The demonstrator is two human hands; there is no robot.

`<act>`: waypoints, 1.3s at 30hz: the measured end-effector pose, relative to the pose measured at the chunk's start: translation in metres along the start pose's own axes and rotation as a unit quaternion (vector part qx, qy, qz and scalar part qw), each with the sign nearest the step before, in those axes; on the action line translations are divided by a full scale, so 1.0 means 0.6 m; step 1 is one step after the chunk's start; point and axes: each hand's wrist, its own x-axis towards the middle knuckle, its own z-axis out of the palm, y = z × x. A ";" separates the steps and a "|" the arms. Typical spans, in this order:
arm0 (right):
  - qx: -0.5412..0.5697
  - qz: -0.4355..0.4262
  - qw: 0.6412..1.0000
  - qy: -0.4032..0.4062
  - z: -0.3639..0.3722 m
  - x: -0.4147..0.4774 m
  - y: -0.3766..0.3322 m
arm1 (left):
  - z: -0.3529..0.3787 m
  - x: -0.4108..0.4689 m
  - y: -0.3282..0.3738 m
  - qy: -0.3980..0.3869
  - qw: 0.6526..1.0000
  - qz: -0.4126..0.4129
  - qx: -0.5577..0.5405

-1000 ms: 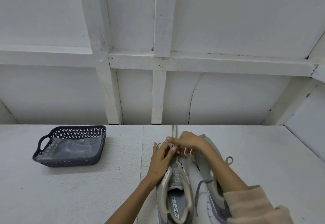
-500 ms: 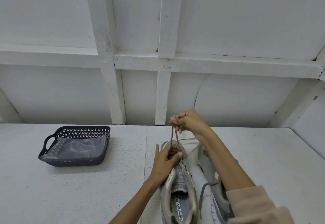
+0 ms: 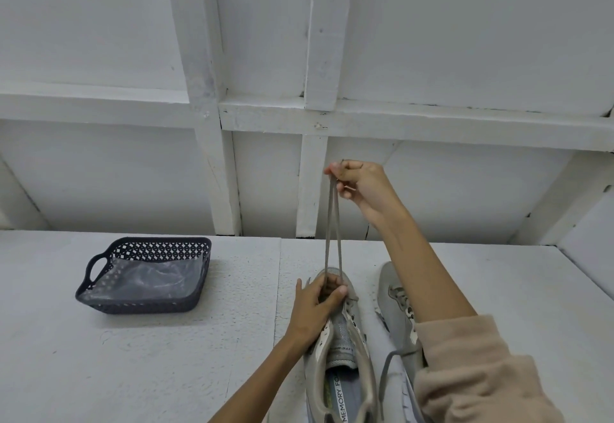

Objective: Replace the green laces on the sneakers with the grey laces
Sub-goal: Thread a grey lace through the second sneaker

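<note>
A bare, white-painted work corner; whether it belongs to a home, a shop or a workshop cannot be told. The upper frame is filled by a wall (image 3: 465, 23) of white panels, framed by 2 painted wooden posts (image 3: 202, 57) and a rail (image 3: 432, 123), chipped at the joints. The lower frame is a white, rough-textured table (image 3: 133, 372) with 1 seam (image 3: 278, 289). At left sits a dark plastic basket (image 3: 139, 306).

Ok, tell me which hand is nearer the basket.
Left. The left hand holds the sneaker, right of the basket; the right hand is raised farther right, pinching the lace.
</note>
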 end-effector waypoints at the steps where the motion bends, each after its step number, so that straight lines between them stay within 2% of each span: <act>1: -0.015 0.000 1.000 -0.013 0.003 -0.003 0.002 | -0.001 -0.001 0.001 -0.009 1.000 0.000 -0.017; 3: -0.048 0.012 0.998 -0.036 0.004 -0.010 0.013 | -0.006 -0.001 0.003 0.014 0.998 0.001 -0.066; 4: -0.061 0.020 0.997 -0.041 0.001 -0.013 0.020 | -0.011 0.001 0.004 0.054 0.994 -0.012 -0.089; 6: -0.077 0.031 0.996 -0.038 -0.010 -0.017 0.034 | -0.022 0.010 -0.001 0.150 0.981 -0.072 -0.099; 7: -0.082 0.036 0.995 -0.034 -0.015 -0.019 0.040 | -0.029 0.016 -0.006 0.174 0.976 -0.111 -0.073; 9: -0.082 0.045 0.995 -0.026 -0.023 -0.023 0.050 | -0.042 0.035 -0.018 0.152 0.974 -0.167 0.021; 13: -0.049 0.066 0.996 -0.020 -0.027 -0.030 0.065 | -0.056 0.078 -0.019 0.053 0.965 -0.195 0.169; 19: -0.025 0.079 0.996 -0.022 -0.030 -0.032 0.087 | -0.068 0.118 -0.022 0.063 0.959 -0.259 0.101; 25: -0.003 0.085 0.996 -0.036 -0.026 -0.034 0.099 | -0.052 0.126 -0.030 0.069 0.958 -0.263 0.091; 31: -0.172 0.188 0.967 -0.009 -0.031 -0.046 0.151 | -0.042 0.137 -0.023 0.054 0.963 -0.255 0.070; 35: -0.136 0.199 0.969 0.056 -0.037 -0.052 0.172 | -0.032 0.135 -0.019 0.057 0.972 -0.202 0.105; 39: -0.119 0.195 0.972 0.059 -0.041 -0.051 0.167 | -0.025 0.131 -0.017 0.068 0.977 -0.165 0.117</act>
